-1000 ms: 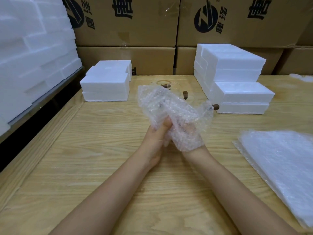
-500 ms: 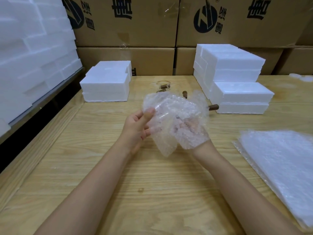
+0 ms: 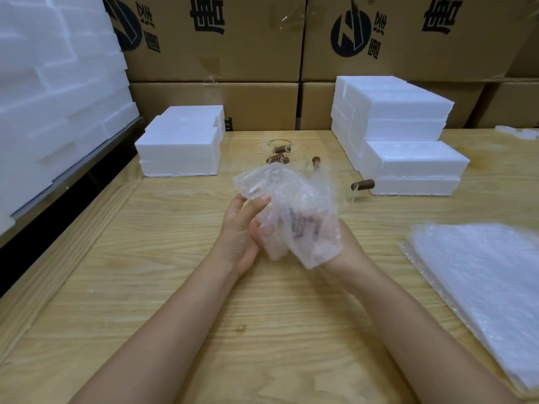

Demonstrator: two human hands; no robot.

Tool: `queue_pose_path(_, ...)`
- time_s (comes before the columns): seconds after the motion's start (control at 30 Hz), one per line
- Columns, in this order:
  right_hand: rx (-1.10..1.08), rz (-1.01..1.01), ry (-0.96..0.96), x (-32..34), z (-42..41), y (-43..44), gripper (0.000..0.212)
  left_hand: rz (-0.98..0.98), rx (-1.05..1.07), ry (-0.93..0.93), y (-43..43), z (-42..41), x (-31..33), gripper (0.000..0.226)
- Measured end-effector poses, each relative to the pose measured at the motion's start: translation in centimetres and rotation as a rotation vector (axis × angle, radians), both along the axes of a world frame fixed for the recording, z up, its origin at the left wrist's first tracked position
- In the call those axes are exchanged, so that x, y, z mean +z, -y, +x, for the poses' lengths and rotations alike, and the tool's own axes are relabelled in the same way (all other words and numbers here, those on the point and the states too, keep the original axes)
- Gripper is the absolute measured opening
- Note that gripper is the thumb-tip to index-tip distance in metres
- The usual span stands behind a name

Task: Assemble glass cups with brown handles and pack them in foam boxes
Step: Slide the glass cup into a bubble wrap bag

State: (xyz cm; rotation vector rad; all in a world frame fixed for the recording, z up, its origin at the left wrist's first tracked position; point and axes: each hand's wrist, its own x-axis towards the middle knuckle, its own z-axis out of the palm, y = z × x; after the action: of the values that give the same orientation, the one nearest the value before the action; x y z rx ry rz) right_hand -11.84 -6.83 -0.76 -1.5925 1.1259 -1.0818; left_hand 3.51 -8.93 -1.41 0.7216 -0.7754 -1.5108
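A crumpled sheet of bubble wrap (image 3: 294, 205) is held above the wooden table (image 3: 204, 330) between both hands, with something dark showing faintly through it. My left hand (image 3: 242, 228) pinches its left edge with thumb and fingers. My right hand (image 3: 335, 246) is mostly hidden under the wrap and holds the bundle from the right. Behind them stand glass cups with brown handles (image 3: 280, 154), and another brown handle (image 3: 363, 185) shows to the right. White foam boxes (image 3: 180, 144) sit at the back left, and more foam boxes (image 3: 408, 141) are stacked at the back right.
A pile of flat bubble wrap sheets (image 3: 484, 287) lies at the table's right edge. Foam boxes (image 3: 52, 91) are stacked high along the left. Cardboard cartons (image 3: 233, 53) form a wall behind the table.
My left hand let go of the bundle's base, opened, then moved back in and now pinches the wrap's left edge. The wrap has been folded lower around my right hand.
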Motion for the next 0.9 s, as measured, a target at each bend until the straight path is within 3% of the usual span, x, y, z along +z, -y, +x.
queue_pose_path(0.1, 0.003, 0.166, 0.235, 1.0, -2.3, 1.1, 0.027, 0.013, -0.024, 0.006, 0.2, 0.8, 0.1, 0.096)
queue_pose_path(0.23, -0.141, 0.210, 0.812, 1.6, -4.2, 2.3, 0.026, 0.060, -0.045, 0.025, -0.1, 0.7, 0.3, 0.098)
queue_pose_path(0.33, -0.312, 0.210, 1.079, 1.0, -4.6, 2.5, 0.015, 0.082, -0.059, -0.049, 0.0, 0.3, 0.0, 0.066)
queue_pose_path(0.37, -0.337, 0.211, 1.074, 0.8, -4.5, 2.5, 0.024, 0.090, -0.050, -0.089, 0.0, 0.2, -0.1, 0.060)
queue_pose_path(0.47, -0.235, 0.206, 0.760, 0.2, -3.4, 2.1, 0.099, 0.118, -0.037, -0.225, 0.1, 0.1, -0.5, 0.052)
queue_pose_path(0.53, -0.123, 0.205, 0.560, -0.2, -2.0, 1.8, 0.117, 0.110, -0.053, -0.261, 0.0, 0.0, -0.7, 0.041)
queue_pose_path(0.6, -0.145, 0.150, 0.468, -0.5, -0.8, 1.6, 0.094, 0.095, -0.091, -0.209, -0.1, -0.1, -0.8, 0.047)
queue_pose_path(0.67, -0.225, 0.078, 0.501, -0.6, -0.8, 1.8, 0.043, 0.085, -0.112, -0.118, -0.2, -0.2, -0.8, 0.052)
queue_pose_path(0.73, -0.287, 0.056, 0.588, -0.4, -1.8, 2.1, 0.010, 0.072, -0.105, -0.049, -0.2, -0.2, -0.8, 0.051)
queue_pose_path(0.9, -0.344, 0.025, 0.750, 0.3, -2.5, 2.5, 0.006, 0.028, -0.111, -0.012, -0.4, -0.8, -1.0, 0.061)
